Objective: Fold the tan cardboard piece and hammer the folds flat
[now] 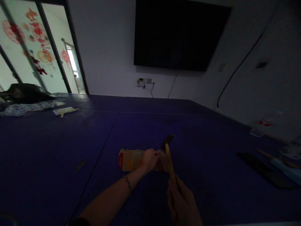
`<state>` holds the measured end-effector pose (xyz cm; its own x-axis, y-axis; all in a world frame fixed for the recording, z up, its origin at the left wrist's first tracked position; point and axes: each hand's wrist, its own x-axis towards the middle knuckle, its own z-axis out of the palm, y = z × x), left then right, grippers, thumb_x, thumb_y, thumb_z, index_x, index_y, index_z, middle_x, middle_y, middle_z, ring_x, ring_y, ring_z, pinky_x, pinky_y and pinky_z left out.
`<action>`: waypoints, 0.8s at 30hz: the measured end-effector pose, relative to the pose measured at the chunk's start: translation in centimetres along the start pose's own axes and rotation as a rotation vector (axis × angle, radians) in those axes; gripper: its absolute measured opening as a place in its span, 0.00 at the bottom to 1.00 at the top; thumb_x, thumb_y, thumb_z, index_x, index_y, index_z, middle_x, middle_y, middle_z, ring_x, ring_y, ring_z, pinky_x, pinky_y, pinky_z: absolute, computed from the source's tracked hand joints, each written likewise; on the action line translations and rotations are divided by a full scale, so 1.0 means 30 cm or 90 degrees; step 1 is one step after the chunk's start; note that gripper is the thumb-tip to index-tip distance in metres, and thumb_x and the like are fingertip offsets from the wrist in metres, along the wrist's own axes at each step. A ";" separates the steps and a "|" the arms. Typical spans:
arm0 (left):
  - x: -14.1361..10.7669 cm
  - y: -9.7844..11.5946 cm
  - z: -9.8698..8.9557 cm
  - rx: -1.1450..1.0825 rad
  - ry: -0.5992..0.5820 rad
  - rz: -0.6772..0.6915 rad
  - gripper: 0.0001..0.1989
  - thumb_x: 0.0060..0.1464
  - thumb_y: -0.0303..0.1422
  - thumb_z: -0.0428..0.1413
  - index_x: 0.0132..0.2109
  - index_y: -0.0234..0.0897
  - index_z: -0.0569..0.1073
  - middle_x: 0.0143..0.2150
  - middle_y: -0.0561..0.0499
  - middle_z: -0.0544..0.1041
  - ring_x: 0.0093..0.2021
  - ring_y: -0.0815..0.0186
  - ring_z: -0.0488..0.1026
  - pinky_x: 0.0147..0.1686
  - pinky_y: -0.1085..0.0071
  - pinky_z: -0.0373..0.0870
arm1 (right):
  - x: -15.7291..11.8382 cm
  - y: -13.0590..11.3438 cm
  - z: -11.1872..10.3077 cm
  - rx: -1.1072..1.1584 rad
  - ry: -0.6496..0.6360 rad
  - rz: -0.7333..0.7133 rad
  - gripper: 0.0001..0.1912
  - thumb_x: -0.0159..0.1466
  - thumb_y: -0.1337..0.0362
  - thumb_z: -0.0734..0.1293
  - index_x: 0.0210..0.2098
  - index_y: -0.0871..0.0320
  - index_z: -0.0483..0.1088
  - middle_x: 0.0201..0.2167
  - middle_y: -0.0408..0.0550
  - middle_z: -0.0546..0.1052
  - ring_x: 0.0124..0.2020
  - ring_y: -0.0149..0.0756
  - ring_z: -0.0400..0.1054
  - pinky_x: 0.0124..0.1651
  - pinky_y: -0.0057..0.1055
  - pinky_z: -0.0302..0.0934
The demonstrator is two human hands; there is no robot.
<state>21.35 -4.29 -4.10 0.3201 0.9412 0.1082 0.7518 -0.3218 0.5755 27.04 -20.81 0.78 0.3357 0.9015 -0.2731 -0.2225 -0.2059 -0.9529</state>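
Observation:
A patterned cloth piece point(131, 160), yellow and beige with a red end, lies on the dark blue table point(141, 125). My left hand point(150, 160), with a bracelet at the wrist, rests on its right half, fingers curled together at the cloth. What those fingers pinch is too small and dim to tell. In my right hand point(182, 199) is the wooden handle of a hammer point(170, 163). Its dark head points up and away, just beyond the right end of the cloth.
Small metal tweezers or scissors point(80, 165) lie to the left. A black flat object point(263, 169), a blue item and a clear bottle point(266, 122) are at the right. A black bag point(25, 92) and white packets sit at the far left.

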 end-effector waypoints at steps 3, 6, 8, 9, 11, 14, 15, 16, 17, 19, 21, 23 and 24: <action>0.000 0.001 0.001 0.003 0.000 -0.004 0.12 0.51 0.34 0.50 0.36 0.38 0.77 0.35 0.48 0.77 0.35 0.67 0.72 0.34 0.75 0.62 | 0.010 0.016 0.003 -0.004 0.023 0.008 0.30 0.46 0.49 0.67 0.43 0.60 0.61 0.11 0.30 0.58 0.08 0.20 0.50 0.08 0.17 0.44; 0.002 -0.002 0.002 0.002 -0.004 0.004 0.11 0.51 0.34 0.50 0.36 0.40 0.77 0.35 0.51 0.77 0.35 0.68 0.72 0.35 0.76 0.62 | -0.003 0.009 0.008 -0.006 0.028 -0.030 0.30 0.48 0.49 0.66 0.45 0.60 0.60 0.12 0.31 0.59 0.08 0.20 0.49 0.08 0.17 0.42; 0.003 -0.005 0.002 0.002 -0.006 0.009 0.10 0.50 0.34 0.51 0.35 0.41 0.77 0.35 0.51 0.77 0.36 0.68 0.71 0.35 0.76 0.62 | -0.014 -0.003 0.016 -0.004 0.022 -0.049 0.28 0.50 0.49 0.65 0.45 0.59 0.61 0.13 0.31 0.58 0.09 0.20 0.49 0.08 0.17 0.42; 0.003 -0.006 0.002 0.001 -0.007 0.010 0.10 0.50 0.34 0.51 0.35 0.41 0.77 0.35 0.51 0.77 0.36 0.68 0.71 0.35 0.76 0.62 | -0.016 -0.007 0.021 0.003 0.028 -0.056 0.27 0.50 0.50 0.65 0.45 0.58 0.62 0.13 0.32 0.58 0.10 0.21 0.51 0.09 0.17 0.44; 0.003 -0.006 0.003 0.000 -0.009 0.008 0.10 0.51 0.34 0.51 0.35 0.40 0.77 0.35 0.51 0.77 0.35 0.68 0.72 0.35 0.76 0.62 | -0.015 -0.010 0.030 0.006 0.034 -0.048 0.26 0.48 0.51 0.66 0.43 0.58 0.63 0.13 0.32 0.59 0.11 0.22 0.54 0.11 0.17 0.48; 0.002 -0.005 0.004 -0.002 -0.006 0.004 0.11 0.51 0.35 0.50 0.37 0.39 0.76 0.35 0.49 0.77 0.35 0.67 0.72 0.35 0.75 0.63 | -0.009 -0.003 0.034 -0.033 0.020 -0.012 0.26 0.48 0.51 0.66 0.42 0.60 0.62 0.11 0.31 0.58 0.09 0.22 0.51 0.10 0.18 0.46; 0.003 -0.006 0.004 -0.003 -0.004 0.006 0.11 0.51 0.35 0.50 0.37 0.38 0.76 0.36 0.49 0.77 0.36 0.67 0.72 0.35 0.75 0.63 | -0.009 -0.002 0.032 -0.047 0.013 -0.010 0.27 0.49 0.51 0.66 0.43 0.61 0.61 0.10 0.31 0.58 0.08 0.21 0.49 0.09 0.18 0.45; 0.004 -0.006 0.004 -0.004 -0.004 0.009 0.11 0.51 0.35 0.51 0.36 0.38 0.76 0.36 0.49 0.77 0.36 0.66 0.72 0.35 0.75 0.63 | -0.011 -0.003 0.029 -0.054 0.010 -0.016 0.27 0.50 0.51 0.65 0.44 0.61 0.61 0.10 0.30 0.57 0.08 0.21 0.47 0.08 0.18 0.43; 0.005 -0.006 0.004 -0.005 -0.004 0.013 0.11 0.50 0.34 0.51 0.36 0.39 0.77 0.37 0.49 0.77 0.37 0.66 0.72 0.36 0.75 0.63 | -0.014 -0.005 0.026 -0.053 0.013 -0.029 0.28 0.50 0.51 0.64 0.45 0.60 0.60 0.11 0.31 0.58 0.08 0.20 0.47 0.08 0.18 0.43; 0.007 -0.007 0.004 -0.007 -0.006 0.020 0.10 0.50 0.34 0.51 0.35 0.39 0.77 0.36 0.50 0.77 0.37 0.66 0.72 0.36 0.75 0.63 | -0.019 -0.013 0.021 -0.052 0.019 -0.061 0.27 0.51 0.50 0.64 0.46 0.59 0.59 0.12 0.31 0.58 0.08 0.20 0.47 0.08 0.18 0.43; 0.007 -0.006 0.004 -0.009 -0.007 0.022 0.10 0.50 0.35 0.51 0.34 0.39 0.77 0.36 0.50 0.77 0.36 0.66 0.72 0.37 0.75 0.63 | -0.017 -0.021 0.020 -0.066 0.018 -0.084 0.26 0.51 0.51 0.64 0.44 0.59 0.61 0.12 0.31 0.59 0.08 0.20 0.48 0.08 0.18 0.44; 0.005 -0.005 0.004 -0.010 -0.006 0.019 0.11 0.51 0.35 0.50 0.35 0.39 0.77 0.36 0.49 0.77 0.36 0.66 0.72 0.36 0.75 0.63 | -0.008 -0.024 0.025 -0.091 0.010 -0.082 0.22 0.50 0.51 0.64 0.39 0.60 0.63 0.10 0.31 0.59 0.07 0.20 0.48 0.08 0.18 0.44; 0.004 -0.004 0.004 -0.011 -0.006 0.016 0.11 0.51 0.34 0.50 0.36 0.39 0.77 0.36 0.49 0.77 0.36 0.66 0.72 0.36 0.75 0.63 | -0.004 -0.024 0.028 -0.103 0.004 -0.070 0.21 0.50 0.51 0.64 0.35 0.61 0.64 0.09 0.31 0.58 0.06 0.20 0.48 0.07 0.18 0.44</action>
<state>21.37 -4.16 -4.23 0.3444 0.9318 0.1151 0.7333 -0.3435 0.5868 26.40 -20.45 1.61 0.3551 0.9199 -0.1664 -0.0344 -0.1651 -0.9857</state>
